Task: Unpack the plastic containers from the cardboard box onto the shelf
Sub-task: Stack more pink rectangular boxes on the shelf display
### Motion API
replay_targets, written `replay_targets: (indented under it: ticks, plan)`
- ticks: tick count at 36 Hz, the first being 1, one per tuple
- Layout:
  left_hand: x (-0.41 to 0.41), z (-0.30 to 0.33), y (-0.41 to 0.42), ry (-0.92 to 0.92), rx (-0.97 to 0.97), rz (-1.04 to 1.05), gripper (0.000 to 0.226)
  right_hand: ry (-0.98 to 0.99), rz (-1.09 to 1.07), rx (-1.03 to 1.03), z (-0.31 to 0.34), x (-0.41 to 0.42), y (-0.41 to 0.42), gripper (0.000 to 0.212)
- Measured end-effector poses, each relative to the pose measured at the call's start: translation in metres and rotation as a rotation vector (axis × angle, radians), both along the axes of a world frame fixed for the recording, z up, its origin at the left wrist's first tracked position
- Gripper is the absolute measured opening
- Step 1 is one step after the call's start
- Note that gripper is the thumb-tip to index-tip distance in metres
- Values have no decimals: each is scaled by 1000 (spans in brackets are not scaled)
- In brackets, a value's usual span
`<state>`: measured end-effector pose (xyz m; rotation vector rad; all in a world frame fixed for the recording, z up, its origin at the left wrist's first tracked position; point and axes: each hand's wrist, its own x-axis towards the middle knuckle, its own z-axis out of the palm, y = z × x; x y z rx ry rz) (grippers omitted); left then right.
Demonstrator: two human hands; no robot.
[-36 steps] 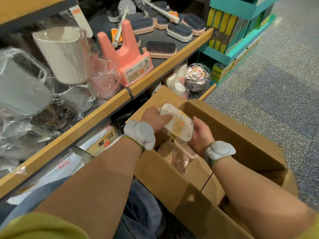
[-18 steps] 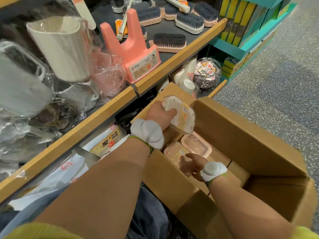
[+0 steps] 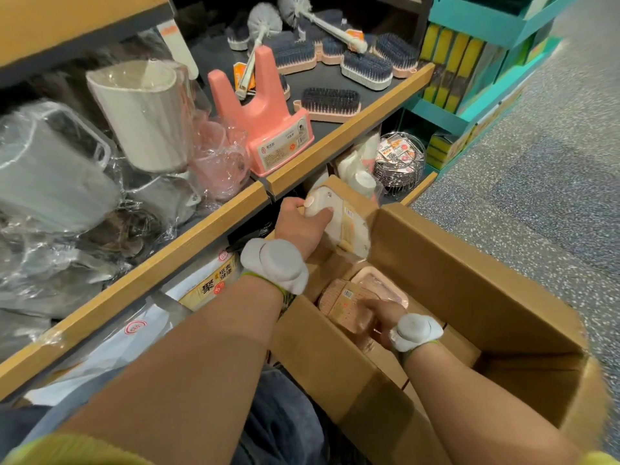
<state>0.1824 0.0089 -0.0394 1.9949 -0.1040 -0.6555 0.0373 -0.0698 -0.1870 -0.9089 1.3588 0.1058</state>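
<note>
Lifted farther toward the lower shelf (image 3: 214, 226), the left hand (image 3: 302, 226) holds a cream plastic container (image 3: 342, 226); the right hand (image 3: 382, 317), now inside the cardboard box (image 3: 469, 283), closes its grip on a pink container (image 3: 345, 303).

A white plastic container (image 3: 339, 224) with a tan label band is held tilted above the far corner of an open cardboard box (image 3: 453, 273). Inside the box lie two pinkish containers (image 3: 349, 305), one flat with its clear lid up. A wood-edged shelf (image 3: 188, 236) runs just left.
</note>
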Motion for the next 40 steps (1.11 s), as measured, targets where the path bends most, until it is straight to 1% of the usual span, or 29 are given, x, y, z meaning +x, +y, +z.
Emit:
replay_targets:
  ticks: [2,4,5,6,8,10,11,12,14,15,16,19,22,24,26,27,29,30,31,33,34,35,37,40]
  plan:
    - [2,7,6,20,-74,54,51,-50,-1,-16,-6,1,-3,44]
    - [4,16,11,35,-167,113,52,-114,32,-103,10,1,-2,38]
    - [6,20,13,48,-225,144,51,-135,32,-150,10,1,-5,42]
    - [7,26,15,74,-284,170,50,-148,29,-187,23,1,-4,48]
    - [9,38,20,109,-357,211,44,-162,-4,-215,34,-1,-9,56]
    - [13,50,26,100,-414,232,39,-188,-100,-241,44,-1,-14,57]
    - [13,59,30,94,-439,245,38,-192,-171,-221,56,0,-15,61]
    - [13,67,34,94,-466,252,38,-217,-233,-171,68,1,-15,57]
    - [14,85,42,86,-499,243,37,-298,-318,-77,92,7,-15,32]
    - [15,94,46,68,-502,238,36,-342,-315,-60,99,11,-17,27]
    - [16,102,49,50,-503,235,34,-366,-304,-67,104,16,-17,28]
    - [21,136,68,-20,-512,244,22,-471,-236,-77,134,35,-14,47]
    - [29,164,85,-51,-526,273,28,-511,-171,-82,164,57,-3,52]
    - [33,184,99,-113,-534,286,27,-577,-143,-119,186,72,9,46]
    - [37,204,112,-180,-536,286,20,-656,-116,-143,206,86,19,38]
    - [40,214,121,-198,-557,297,15,-691,-95,-129,219,93,26,32]
    - [46,236,135,-216,-605,321,17,-785,-72,-89,250,105,41,23]
    - [50,244,142,-224,-624,338,17,-812,-44,-74,259,113,48,25]
    - [51,255,148,-237,-642,351,18,-831,0,-69,265,124,54,32]
    - [60,272,163,-271,-669,361,19,-872,66,-84,282,143,66,57]
    - [65,278,169,-274,-676,361,19,-896,82,-101,286,152,70,66]
    - [71,287,177,-277,-680,364,24,-920,92,-104,298,161,77,68]
    - [80,298,185,-248,-699,398,44,-965,118,-123,307,175,83,55]
    - [94,322,201,-289,-764,456,50,-915,65,-117,339,191,105,28]
